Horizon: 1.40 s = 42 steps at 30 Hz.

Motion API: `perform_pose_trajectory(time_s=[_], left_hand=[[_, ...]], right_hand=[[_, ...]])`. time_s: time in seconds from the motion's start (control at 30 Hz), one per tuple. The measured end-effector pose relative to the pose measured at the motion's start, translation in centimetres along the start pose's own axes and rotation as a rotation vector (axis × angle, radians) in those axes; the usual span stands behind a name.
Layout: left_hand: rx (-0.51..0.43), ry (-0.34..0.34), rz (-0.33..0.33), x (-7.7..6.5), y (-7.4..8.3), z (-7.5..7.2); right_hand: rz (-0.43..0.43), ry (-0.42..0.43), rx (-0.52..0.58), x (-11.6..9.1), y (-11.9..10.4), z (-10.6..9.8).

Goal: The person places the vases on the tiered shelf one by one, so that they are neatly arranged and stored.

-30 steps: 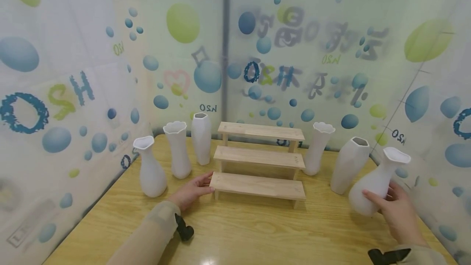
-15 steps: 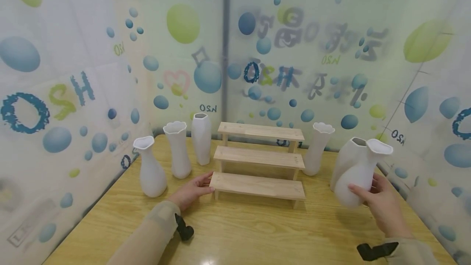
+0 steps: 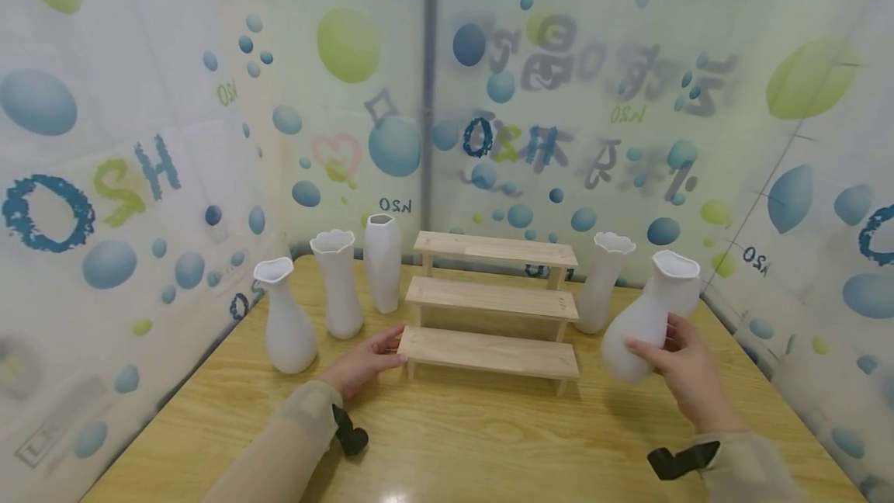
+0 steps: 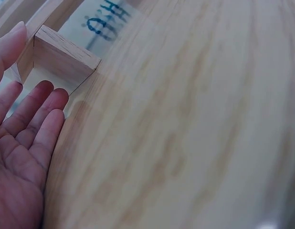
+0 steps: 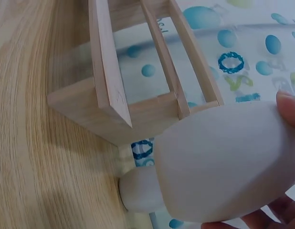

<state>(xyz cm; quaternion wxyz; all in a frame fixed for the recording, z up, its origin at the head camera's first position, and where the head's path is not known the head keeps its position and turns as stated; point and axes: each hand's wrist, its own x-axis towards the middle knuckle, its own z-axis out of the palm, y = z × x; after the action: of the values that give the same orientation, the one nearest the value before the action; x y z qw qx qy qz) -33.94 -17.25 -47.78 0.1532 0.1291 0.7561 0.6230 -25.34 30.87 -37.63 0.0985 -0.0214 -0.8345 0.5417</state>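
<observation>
My right hand (image 3: 687, 371) grips a white round-bellied vase (image 3: 632, 340) with a flared mouth, thumb in front and fingers round the far side. It is tilted, off the table, right of the wooden three-step stand (image 3: 489, 352). In the right wrist view, the vase's belly (image 5: 224, 162) fills the lower right, fingers round it. My left hand (image 3: 363, 367) lies at the left end of the lowest step. In the left wrist view, that hand (image 4: 23, 143) has loosely extended fingers and a thumb held apart, beside the stand's leg (image 4: 64, 57); whether it touches the wood, I cannot tell.
Left of the stand are a round-bellied vase (image 3: 288, 324), a scalloped-rim vase (image 3: 338, 286) and a faceted vase (image 3: 382, 266). On its right is another scalloped vase (image 3: 604, 286). A faceted vase (image 3: 686, 293) is mostly hidden behind the held one. Patterned curtains (image 3: 349, 123) enclose the wooden table (image 3: 447, 441).
My right hand has carried the vase leftward, toward the stand, so it now covers most of the right-hand faceted vase. My left hand and the stand have stayed put.
</observation>
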Motion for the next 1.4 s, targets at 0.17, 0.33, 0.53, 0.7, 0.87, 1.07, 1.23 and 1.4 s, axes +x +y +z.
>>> perform_pose_trajectory(time_s=[0.17,0.33,0.53,0.7,0.87,1.07,1.23,1.4], left_hand=[[-0.003,-0.001,-0.002,0.0,0.1,0.1],[-0.007,-0.003,-0.006,0.0,0.1,0.0],[-0.013,-0.005,-0.003,0.0,0.0,0.0],[-0.021,-0.005,-0.007,0.1,-0.1,0.0],[-0.008,0.004,-0.015,0.1,0.0,0.0],[0.006,0.009,-0.017,0.0,0.0,-0.1],[0.004,0.005,-0.017,0.0,0.0,-0.1],[0.004,0.005,-0.020,0.0,0.1,0.0]], right_hand=[[-0.009,-0.034,0.026,0.2,-0.5,1.1],[-0.044,-0.041,0.049,0.5,-0.9,2.1],[-0.077,-0.065,0.068,0.6,-1.3,3.4],[-0.058,-0.080,0.085,0.7,-1.7,4.2],[-0.062,-0.102,0.115,0.8,-2.2,5.0],[-0.054,-0.117,0.126,1.1,-2.4,6.1],[-0.048,-0.124,0.130,1.3,-2.7,6.9],[-0.032,-0.130,0.134,1.4,-3.0,7.7]])
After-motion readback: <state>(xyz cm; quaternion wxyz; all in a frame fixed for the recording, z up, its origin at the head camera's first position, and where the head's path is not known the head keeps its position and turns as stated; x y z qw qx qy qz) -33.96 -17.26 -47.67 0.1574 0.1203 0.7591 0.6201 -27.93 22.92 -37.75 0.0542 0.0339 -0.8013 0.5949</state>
